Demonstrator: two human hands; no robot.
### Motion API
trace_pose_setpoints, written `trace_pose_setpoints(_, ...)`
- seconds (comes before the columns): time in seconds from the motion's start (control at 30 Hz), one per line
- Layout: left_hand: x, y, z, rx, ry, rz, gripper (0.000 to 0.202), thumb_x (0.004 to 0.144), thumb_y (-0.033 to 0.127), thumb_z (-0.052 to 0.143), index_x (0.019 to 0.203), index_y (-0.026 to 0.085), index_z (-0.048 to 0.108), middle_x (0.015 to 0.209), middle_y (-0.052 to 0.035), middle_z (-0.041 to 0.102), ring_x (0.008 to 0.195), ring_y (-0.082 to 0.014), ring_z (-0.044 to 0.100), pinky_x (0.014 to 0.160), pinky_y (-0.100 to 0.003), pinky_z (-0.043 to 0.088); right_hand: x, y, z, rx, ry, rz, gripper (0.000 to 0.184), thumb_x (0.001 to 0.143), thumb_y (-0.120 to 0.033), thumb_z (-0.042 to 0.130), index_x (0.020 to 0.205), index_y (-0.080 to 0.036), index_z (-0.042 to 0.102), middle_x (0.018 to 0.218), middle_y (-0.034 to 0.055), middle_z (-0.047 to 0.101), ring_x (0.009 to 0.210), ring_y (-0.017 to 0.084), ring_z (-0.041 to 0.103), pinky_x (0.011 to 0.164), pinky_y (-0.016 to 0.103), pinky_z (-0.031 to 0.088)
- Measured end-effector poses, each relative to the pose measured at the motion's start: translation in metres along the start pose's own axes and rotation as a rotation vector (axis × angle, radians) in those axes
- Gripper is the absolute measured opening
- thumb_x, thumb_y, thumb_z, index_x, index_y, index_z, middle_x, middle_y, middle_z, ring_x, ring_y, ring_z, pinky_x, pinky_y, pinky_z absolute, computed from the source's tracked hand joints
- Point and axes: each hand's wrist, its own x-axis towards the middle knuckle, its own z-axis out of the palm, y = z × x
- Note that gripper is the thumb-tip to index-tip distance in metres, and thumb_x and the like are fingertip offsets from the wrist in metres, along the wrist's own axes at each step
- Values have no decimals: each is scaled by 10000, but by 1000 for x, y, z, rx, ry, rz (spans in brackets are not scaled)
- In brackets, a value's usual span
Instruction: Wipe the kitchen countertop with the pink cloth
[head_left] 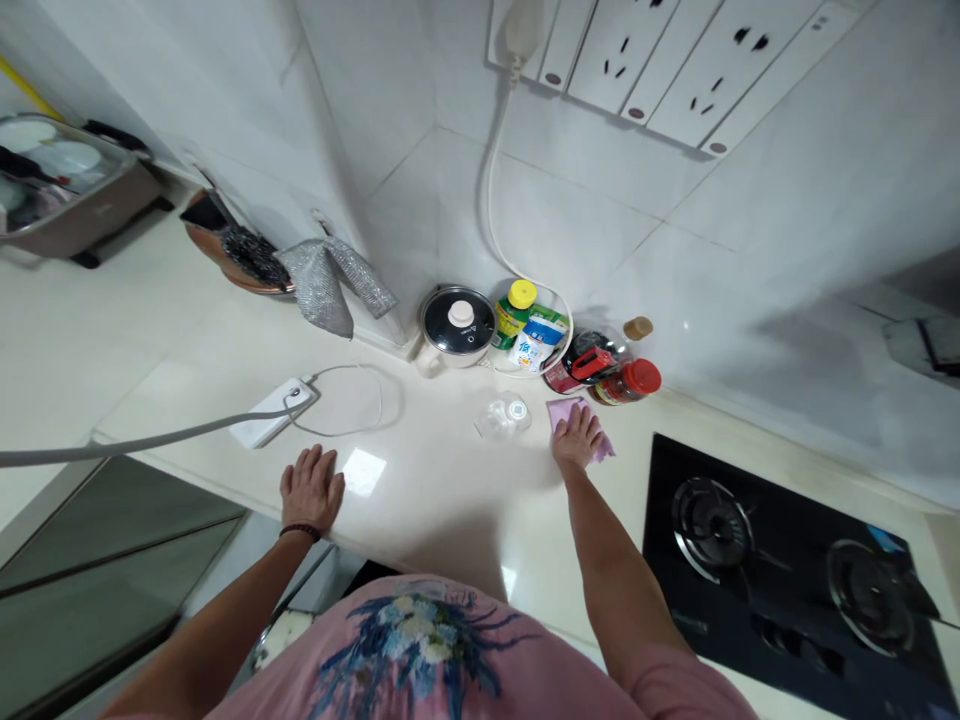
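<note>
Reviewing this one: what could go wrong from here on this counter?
The right hand is spread on the pink cloth, close to the red-lidded jar; a slide toward the wall might knock it.

The clear plastic item sits loose-looking between the right hand and the left hand, so a sideways sweep could push it along.

The white cord loops by the packet; if snagged, it could perhaps drag things.

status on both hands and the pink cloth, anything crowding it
Right hand spread flat on pink cloth. Left hand palm-down on counter. Red-lidded jar close behind cloth.
</note>
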Motion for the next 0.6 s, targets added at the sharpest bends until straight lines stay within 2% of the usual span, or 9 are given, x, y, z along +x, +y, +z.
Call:
trace_pose_setpoints(0.17,-1,-1,1,-5,-10,-4,608,1043,445,356,1534,161,573,1684,-178,459,1628,-311,294,1338,-542,128,21,-3,-2,27,4,-10,685,1091,-404,241,1749,-211,232,1794,141,266,1661,356,127,1278,704,231)
trace_pose_setpoints(0.37,-1,0,-1,-18,-23,-16,595,1038,431,374,1545,189,568,1693,-158,452,1633,-301,284,1342,-541,114,33,-4,-4,20,-15,-11,683,1099,-425,220,1739,-194,270,1795,120,272,1664,351,128,1308,662,195)
trace_pose_setpoints(0.5,0,1,-4,-30,-43,-24,589,1029,412,394,1546,191,570,1700,-158,442,1632,-310,283,1341,-551,118,18,-3,-4,15,-33,-5,686,1101,-430,199,1743,-195,255,1798,117,264,1666,344,127,1313,654,181)
trace_pose_setpoints(0.6,1,3,-8,-36,-60,-32,592,1033,413,392,1557,195,560,1704,-155,437,1634,-306,278,1342,-550,117,-14,2,-3,-7,-24,0,681,1101,-427,197,1741,-205,264,1795,125,273,1662,342,148,1308,657,182)
